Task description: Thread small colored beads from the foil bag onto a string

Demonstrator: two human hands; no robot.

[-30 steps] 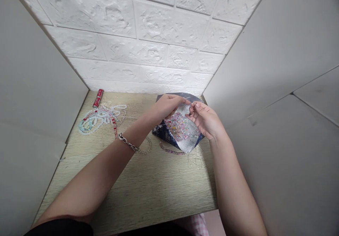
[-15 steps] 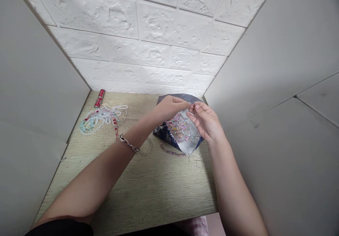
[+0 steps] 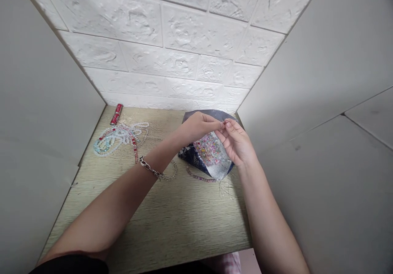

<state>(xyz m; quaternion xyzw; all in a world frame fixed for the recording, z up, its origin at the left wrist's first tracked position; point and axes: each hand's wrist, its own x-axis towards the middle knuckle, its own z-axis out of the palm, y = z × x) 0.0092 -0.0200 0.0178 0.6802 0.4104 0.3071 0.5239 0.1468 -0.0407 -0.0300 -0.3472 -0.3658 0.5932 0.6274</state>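
My left hand [image 3: 201,126] reaches over a dark blue bag [image 3: 193,159] with a silvery inside, its thumb and fingers pinched together. Fingertip to fingertip with it, my right hand [image 3: 238,141] is also pinched. Whatever sits between the fingertips is too small to make out. Loose, many-coloured beads [image 3: 208,149] lie in the open bag beneath both hands. In front of the bag a strand of pinkish-purple beads [image 3: 201,178] rests on the table, with thin clear thread [image 3: 225,189] trailing beside it.
A heap of white, blue and red bead strands [image 3: 118,139] lies on the left of the wooden table [image 3: 172,225]. Behind it is a red cylinder [image 3: 116,114]. A white brick-patterned wall [image 3: 172,61] closes the back, with grey panels [image 3: 322,102] on either side.
My right hand has shifted slightly left, and the fingertips of both hands are closer together. The bag and bead strands stay where they were.
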